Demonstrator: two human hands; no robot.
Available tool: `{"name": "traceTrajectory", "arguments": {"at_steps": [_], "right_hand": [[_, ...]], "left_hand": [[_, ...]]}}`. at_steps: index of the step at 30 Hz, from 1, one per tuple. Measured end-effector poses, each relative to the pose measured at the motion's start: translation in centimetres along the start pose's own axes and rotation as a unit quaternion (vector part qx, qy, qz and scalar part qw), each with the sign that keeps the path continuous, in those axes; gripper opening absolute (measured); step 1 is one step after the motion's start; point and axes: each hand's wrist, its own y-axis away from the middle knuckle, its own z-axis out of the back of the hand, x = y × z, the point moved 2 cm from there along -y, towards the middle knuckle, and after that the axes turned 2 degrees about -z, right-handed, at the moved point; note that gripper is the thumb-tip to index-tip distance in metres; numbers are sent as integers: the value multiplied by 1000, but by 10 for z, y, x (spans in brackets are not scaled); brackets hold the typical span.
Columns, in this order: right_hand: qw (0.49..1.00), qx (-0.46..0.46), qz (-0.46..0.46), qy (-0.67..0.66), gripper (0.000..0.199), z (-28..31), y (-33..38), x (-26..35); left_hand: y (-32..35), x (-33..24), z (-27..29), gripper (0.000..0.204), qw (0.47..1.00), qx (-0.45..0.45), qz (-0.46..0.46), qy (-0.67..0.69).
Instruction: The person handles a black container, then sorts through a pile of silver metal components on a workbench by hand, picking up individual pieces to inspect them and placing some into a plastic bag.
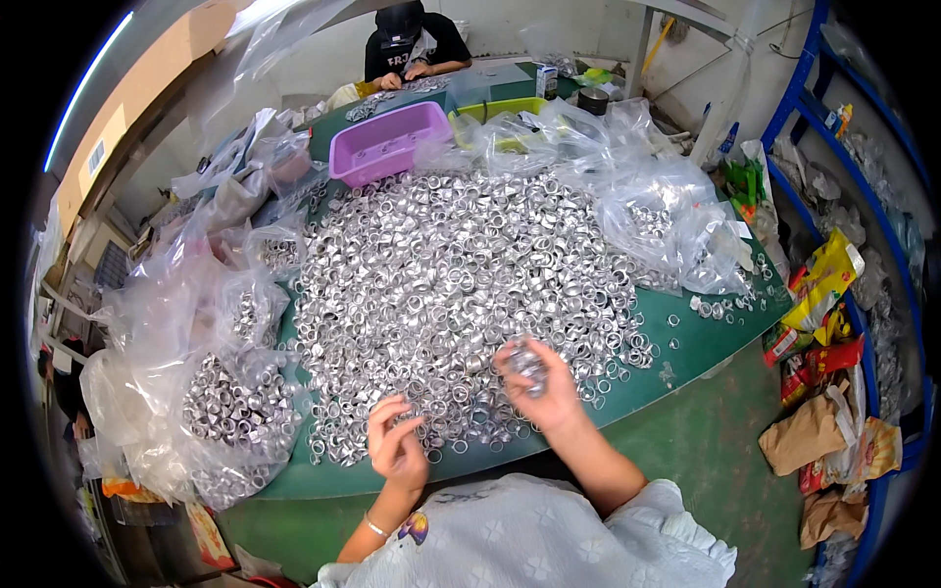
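The right hand (pixel 557 394) is raised over the near right part of a broad heap of shiny silver metal rings (pixel 461 274), its fingers curled around a small cluster of silver metal rings (pixel 527 368) that is blurred. The left hand (pixel 397 446) hovers at the near edge of the heap, thumb and fingers parted and loosely bent; it looks free of any ring, though the fingers partly hide the palm.

The heap spreads across the middle of a green-topped bench (pixel 701 343), with single rings scattered along its right and near edges. To its left, a large clear plastic bag (pixel 137 343) contains more rings; to its right, another translucent plastic bag (pixel 637 191) also has rings in it. Behind the heap stands a rectangular purple plastic basin (pixel 365 172) with a few rings inside, just beside a yellow-green plastic basin (pixel 529 104) partly covered by clear plastic. At the far end, a person in a black top (pixel 446 41) bends over a small group of rings.
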Motion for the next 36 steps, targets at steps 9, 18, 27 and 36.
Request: {"name": "traceTrajectory", "arguments": {"at_steps": [9, 18, 27, 36], "right_hand": [[972, 119, 199, 30, 28, -4, 46, 117], [966, 122, 227, -8, 19, -18, 56, 129], [967, 138, 202, 75, 26, -9, 59, 146], [955, 142, 218, 143, 29, -20, 59, 187]], "left_hand": [[86, 30, 68, 23, 969, -125, 154, -149], [93, 42, 57, 19, 951, -179, 148, -203], [95, 48, 56, 20, 948, -183, 162, -204], [93, 45, 54, 20, 941, -167, 185, -227]]}}
